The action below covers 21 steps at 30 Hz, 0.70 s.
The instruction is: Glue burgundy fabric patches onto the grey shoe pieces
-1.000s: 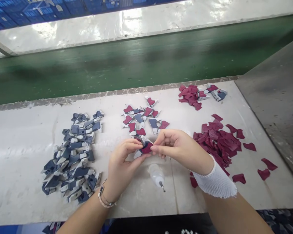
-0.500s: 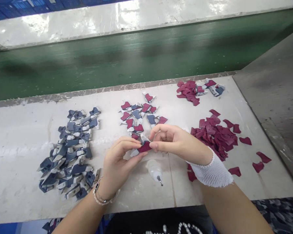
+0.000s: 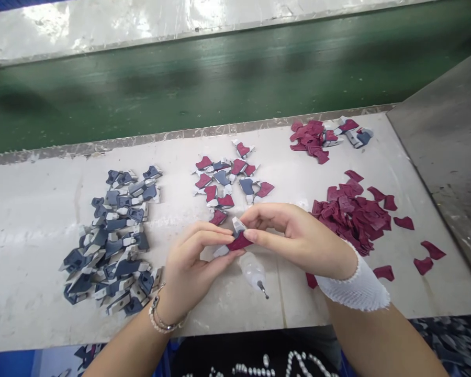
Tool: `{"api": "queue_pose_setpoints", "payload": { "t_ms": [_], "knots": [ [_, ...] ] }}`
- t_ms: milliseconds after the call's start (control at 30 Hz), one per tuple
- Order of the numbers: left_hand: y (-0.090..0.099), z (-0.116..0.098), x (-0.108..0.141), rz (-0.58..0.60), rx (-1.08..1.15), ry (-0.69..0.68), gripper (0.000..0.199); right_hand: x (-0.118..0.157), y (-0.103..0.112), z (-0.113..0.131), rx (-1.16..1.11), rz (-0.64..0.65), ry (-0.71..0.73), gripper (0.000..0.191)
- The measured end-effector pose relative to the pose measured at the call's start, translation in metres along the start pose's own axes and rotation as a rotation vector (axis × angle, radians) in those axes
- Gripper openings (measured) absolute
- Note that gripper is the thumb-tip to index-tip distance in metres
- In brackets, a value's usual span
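Both my hands meet at the middle of the white table. My left hand (image 3: 192, 267) and my right hand (image 3: 294, 235) pinch a small maroon and pale grey shoe-upper piece (image 3: 238, 238) between their fingertips. Just below them lies a clear glue bottle (image 3: 253, 271) with a metal nozzle. A heap of navy and grey pieces (image 3: 112, 243) lies left of my left hand. Maroon-and-navy assembled pieces (image 3: 223, 180) lie above my hands. A pile of loose maroon patches (image 3: 351, 217) lies beyond my right hand, which wears a white mesh cuff (image 3: 355, 285).
The white work table (image 3: 35, 209) has a raised edge at the back. Another maroon pile (image 3: 310, 137) with several pieces lies at its far right corner. A green conveyor belt (image 3: 180, 84) runs behind it, and a grey metal panel (image 3: 443, 120) stands to the right.
The held piece has turned, and its pale tip now stands up between my fingers. My hands stay close together. The whole view has shifted slightly as my head moved.
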<state>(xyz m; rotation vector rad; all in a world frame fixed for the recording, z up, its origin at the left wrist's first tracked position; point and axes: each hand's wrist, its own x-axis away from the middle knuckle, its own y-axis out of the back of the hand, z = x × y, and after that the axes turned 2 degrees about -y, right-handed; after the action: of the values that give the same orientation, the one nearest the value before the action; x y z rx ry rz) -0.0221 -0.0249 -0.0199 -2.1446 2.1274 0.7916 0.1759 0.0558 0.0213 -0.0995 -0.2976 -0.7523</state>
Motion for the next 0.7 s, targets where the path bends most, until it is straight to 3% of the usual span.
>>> {"api": "queue_pose_setpoints", "payload": {
  "t_ms": [167, 367, 600, 700],
  "knots": [
    [-0.002, 0.001, 0.000, -0.037, 0.035, 0.075, 0.034, 0.002, -0.008, 0.003, 0.174, -0.054, 0.028, 0.016],
    [-0.004, 0.001, 0.000, -0.059, 0.039, 0.068, 0.033, 0.002, -0.025, 0.006, 0.399, -0.184, 0.057, 0.017],
    [-0.005, 0.001, -0.001, -0.128, 0.196, 0.113, 0.031, 0.005, -0.023, 0.006, 0.419, -0.140, 0.170, 0.014],
    [-0.006, 0.002, 0.001, -0.087, 0.229, 0.229, 0.031, 0.007, -0.022, 0.004, 0.547, -0.176, 0.251, 0.019]
  ]
}}
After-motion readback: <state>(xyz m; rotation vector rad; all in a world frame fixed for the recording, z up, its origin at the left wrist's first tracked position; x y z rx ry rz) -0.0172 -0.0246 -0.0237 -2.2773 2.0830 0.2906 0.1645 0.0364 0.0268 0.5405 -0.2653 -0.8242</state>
